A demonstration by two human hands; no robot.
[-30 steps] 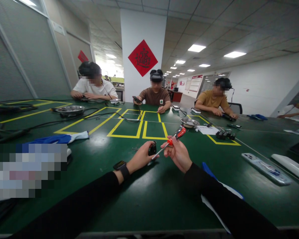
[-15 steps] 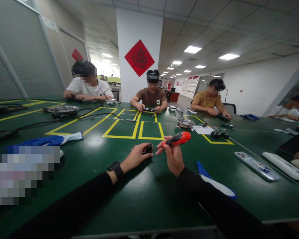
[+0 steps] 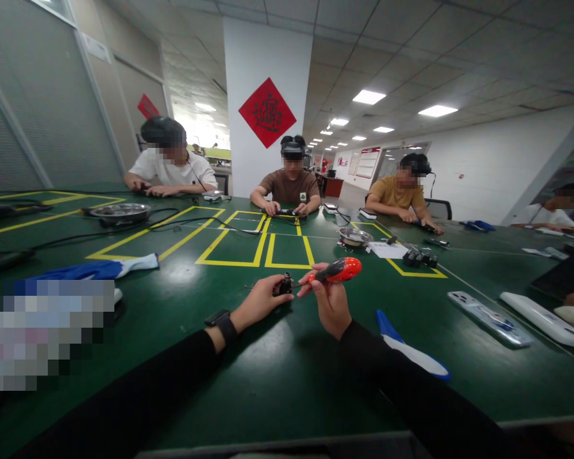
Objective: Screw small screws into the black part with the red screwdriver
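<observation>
Well, blue-and-white glove (image 3: pixel 98 268): lies on the green tabletop (image 3: pixel 268 395), off to my far left.
Left metal bowl (image 3: pixel 120 211): sits farther back, in front of a person in a white T-shirt (image 3: pixel 175 171).
Wristwatch (image 3: pixel 224 326): dark, strapped to my left wrist, at the end of the sleeve.
My left hand (image 3: pixel 261 299): low over the tabletop, thumb and fingers narrowed around a small part.
Black cylindrical part (image 3: pixel 286 284): about upright in that grip, its top showing above my thumb; whether its base touches the tabletop, I cannot tell.
Screwdriver (image 3: pixel 338 271): tilted, red-and-black handle up to the right, shaft running down leftward to the part; I cannot see whether the tip touches.
My right hand (image 3: pixel 332 305): closed on the handle, just beside my left.
Right metal bowl (image 3: pixel 355 236): farther back, next to white paper (image 3: pixel 385 250).
Second glove (image 3: pixel 418 357): blue and white, near my right sleeve.
Black blocks (image 3: pixel 419 259): clustered by the paper's right end.
Phone (image 3: pixel 488 320): flat, well apart from my hands, left of a long white object (image 3: pixel 544 320).
</observation>
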